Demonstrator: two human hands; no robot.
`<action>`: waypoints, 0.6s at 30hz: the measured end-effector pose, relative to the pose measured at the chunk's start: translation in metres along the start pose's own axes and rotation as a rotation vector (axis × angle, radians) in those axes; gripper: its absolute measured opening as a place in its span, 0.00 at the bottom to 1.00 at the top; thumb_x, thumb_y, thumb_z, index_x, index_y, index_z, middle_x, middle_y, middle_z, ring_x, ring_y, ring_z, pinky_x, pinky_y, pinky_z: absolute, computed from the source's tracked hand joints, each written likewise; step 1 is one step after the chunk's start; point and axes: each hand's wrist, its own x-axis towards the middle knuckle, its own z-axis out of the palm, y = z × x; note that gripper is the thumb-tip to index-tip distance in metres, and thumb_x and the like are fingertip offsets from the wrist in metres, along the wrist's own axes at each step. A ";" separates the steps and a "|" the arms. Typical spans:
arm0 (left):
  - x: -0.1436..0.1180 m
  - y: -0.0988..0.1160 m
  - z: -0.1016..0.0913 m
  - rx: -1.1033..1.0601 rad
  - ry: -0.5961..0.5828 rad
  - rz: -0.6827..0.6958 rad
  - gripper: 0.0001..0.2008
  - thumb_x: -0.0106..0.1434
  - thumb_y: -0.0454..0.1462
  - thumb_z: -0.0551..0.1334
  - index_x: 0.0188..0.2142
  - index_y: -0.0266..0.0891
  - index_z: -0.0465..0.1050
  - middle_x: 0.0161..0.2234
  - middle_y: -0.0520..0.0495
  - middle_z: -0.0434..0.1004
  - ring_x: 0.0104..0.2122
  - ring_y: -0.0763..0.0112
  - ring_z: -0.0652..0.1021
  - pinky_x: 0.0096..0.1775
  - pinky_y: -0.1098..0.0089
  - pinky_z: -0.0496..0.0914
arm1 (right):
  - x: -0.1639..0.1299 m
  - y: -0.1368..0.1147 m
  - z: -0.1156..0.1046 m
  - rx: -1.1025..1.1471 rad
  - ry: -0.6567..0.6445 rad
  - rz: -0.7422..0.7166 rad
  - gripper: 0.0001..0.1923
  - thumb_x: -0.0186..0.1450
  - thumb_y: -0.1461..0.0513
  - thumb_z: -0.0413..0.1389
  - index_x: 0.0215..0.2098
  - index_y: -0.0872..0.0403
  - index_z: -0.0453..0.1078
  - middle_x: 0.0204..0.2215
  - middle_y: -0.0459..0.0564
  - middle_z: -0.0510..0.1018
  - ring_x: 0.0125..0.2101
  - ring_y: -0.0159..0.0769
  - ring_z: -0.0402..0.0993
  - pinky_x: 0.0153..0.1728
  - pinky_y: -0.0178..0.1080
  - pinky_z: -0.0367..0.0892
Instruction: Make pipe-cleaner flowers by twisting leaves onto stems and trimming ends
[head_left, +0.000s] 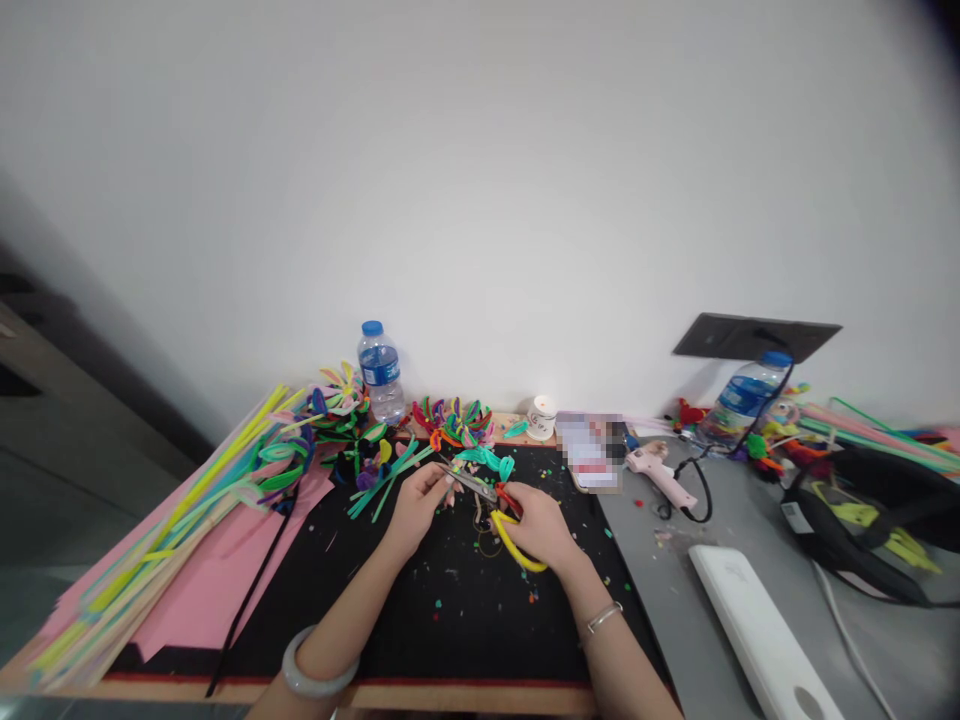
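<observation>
My right hand (pixel 536 525) is closed around metal-bladed scissors (pixel 474 484) with a red grip. A curved yellow piece (pixel 517 542) extends below that hand; whether it is the other handle I cannot tell. My left hand (pixel 417 505) is closed in a pinch by the blade tips, on something too small to make out. Just beyond the blades lie turquoise pipe-cleaner loops (pixel 487 460). Green pipe-cleaner lengths (pixel 394 480) rest beside my left hand. Small scraps dot the black mat (pixel 420 620) under both hands.
Pipe cleaners (pixel 187 510) and pink sheets (pixel 202 590) cover the left side. Along the wall stand a water bottle (pixel 381 375), pipe-cleaner flowers (pixel 454 424) and a white spool (pixel 541 417). To the right are a phone (pixel 592 455), a pink glue gun (pixel 664 480) and a white case (pixel 757 625).
</observation>
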 end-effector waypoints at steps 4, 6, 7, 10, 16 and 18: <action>0.000 0.000 -0.001 0.003 -0.013 -0.005 0.09 0.58 0.41 0.60 0.28 0.36 0.68 0.24 0.51 0.73 0.21 0.75 0.69 0.26 0.74 0.62 | 0.001 0.005 0.004 0.035 0.001 -0.020 0.08 0.53 0.59 0.58 0.24 0.53 0.64 0.21 0.41 0.69 0.24 0.30 0.63 0.24 0.31 0.48; 0.000 0.000 -0.001 -0.003 -0.024 -0.013 0.09 0.58 0.41 0.59 0.28 0.36 0.68 0.25 0.51 0.73 0.21 0.75 0.69 0.26 0.74 0.62 | 0.001 0.006 0.005 0.048 0.001 -0.021 0.09 0.53 0.58 0.58 0.23 0.53 0.63 0.21 0.41 0.68 0.23 0.29 0.62 0.24 0.31 0.48; 0.000 0.000 -0.001 -0.008 -0.030 -0.016 0.09 0.59 0.41 0.59 0.28 0.36 0.68 0.25 0.51 0.73 0.21 0.75 0.69 0.27 0.74 0.62 | 0.001 0.007 0.005 0.052 0.003 -0.018 0.09 0.53 0.58 0.58 0.23 0.53 0.63 0.20 0.41 0.67 0.23 0.29 0.61 0.23 0.31 0.47; -0.001 0.000 -0.001 -0.027 -0.044 -0.029 0.09 0.59 0.41 0.59 0.29 0.36 0.69 0.25 0.50 0.74 0.22 0.75 0.69 0.28 0.73 0.62 | 0.002 0.008 0.006 0.069 0.007 -0.015 0.11 0.52 0.57 0.58 0.22 0.53 0.62 0.19 0.40 0.66 0.22 0.29 0.60 0.22 0.30 0.46; -0.002 0.003 0.000 -0.077 -0.070 -0.083 0.11 0.59 0.42 0.59 0.29 0.35 0.70 0.25 0.49 0.73 0.22 0.75 0.69 0.27 0.74 0.61 | 0.002 0.009 0.006 0.113 0.014 -0.003 0.12 0.52 0.57 0.58 0.21 0.53 0.61 0.18 0.40 0.64 0.21 0.28 0.58 0.22 0.30 0.46; -0.002 0.004 -0.001 -0.154 -0.094 -0.116 0.12 0.59 0.42 0.60 0.26 0.35 0.69 0.23 0.50 0.72 0.23 0.76 0.68 0.27 0.74 0.61 | 0.002 0.011 0.007 0.129 0.011 -0.009 0.11 0.52 0.57 0.58 0.21 0.53 0.61 0.18 0.40 0.64 0.21 0.28 0.58 0.22 0.30 0.46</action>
